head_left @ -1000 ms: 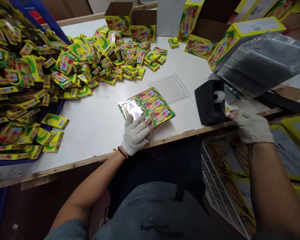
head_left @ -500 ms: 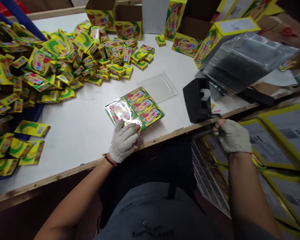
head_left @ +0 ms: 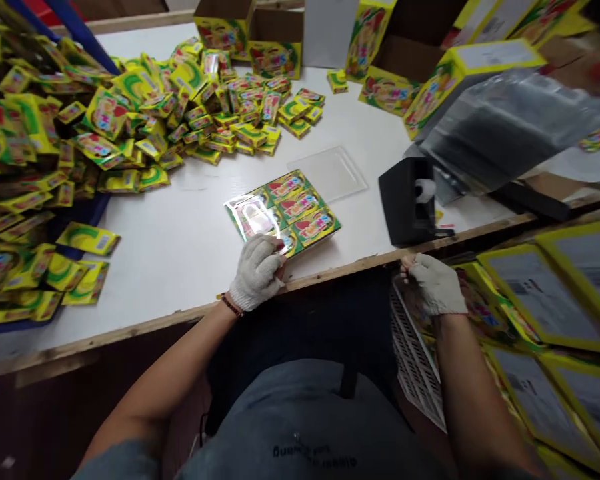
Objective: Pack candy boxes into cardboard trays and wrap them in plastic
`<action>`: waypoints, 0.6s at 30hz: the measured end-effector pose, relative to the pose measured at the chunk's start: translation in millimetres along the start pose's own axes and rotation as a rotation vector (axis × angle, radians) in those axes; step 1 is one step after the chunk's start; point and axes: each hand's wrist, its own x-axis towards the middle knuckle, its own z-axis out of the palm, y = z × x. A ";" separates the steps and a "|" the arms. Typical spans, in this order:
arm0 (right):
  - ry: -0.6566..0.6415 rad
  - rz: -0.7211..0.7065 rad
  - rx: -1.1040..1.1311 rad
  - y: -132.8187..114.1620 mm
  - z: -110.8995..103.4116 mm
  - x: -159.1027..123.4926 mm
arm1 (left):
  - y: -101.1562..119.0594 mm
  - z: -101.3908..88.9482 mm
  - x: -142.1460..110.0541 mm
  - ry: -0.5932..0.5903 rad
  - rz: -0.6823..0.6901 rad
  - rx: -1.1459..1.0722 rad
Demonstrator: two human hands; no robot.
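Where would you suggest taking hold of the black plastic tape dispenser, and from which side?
I'd grip the black tape dispenser by its body from the left: that broad, flat wall faces the white tabletop, whereas the white tape roll sits exposed in the right-hand opening.

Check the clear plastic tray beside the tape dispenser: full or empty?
Empty: the clear plastic tray lies with nothing in it, and the white table shows through it.
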 end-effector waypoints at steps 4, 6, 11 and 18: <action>-0.198 0.020 0.398 -37.5 71.9 -32.4 | 6.6 1.3 -6.9 -0.052 -0.058 -0.002; -0.309 0.045 0.491 -57.3 104.9 -43.4 | 9.0 3.1 -10.3 -0.067 -0.073 0.014; -0.409 0.088 0.499 -76.6 150.6 -43.2 | 8.3 8.1 -16.7 -0.098 -0.111 0.074; -0.399 0.034 0.440 -68.4 159.1 -34.4 | 3.6 6.2 -12.0 0.019 0.178 0.148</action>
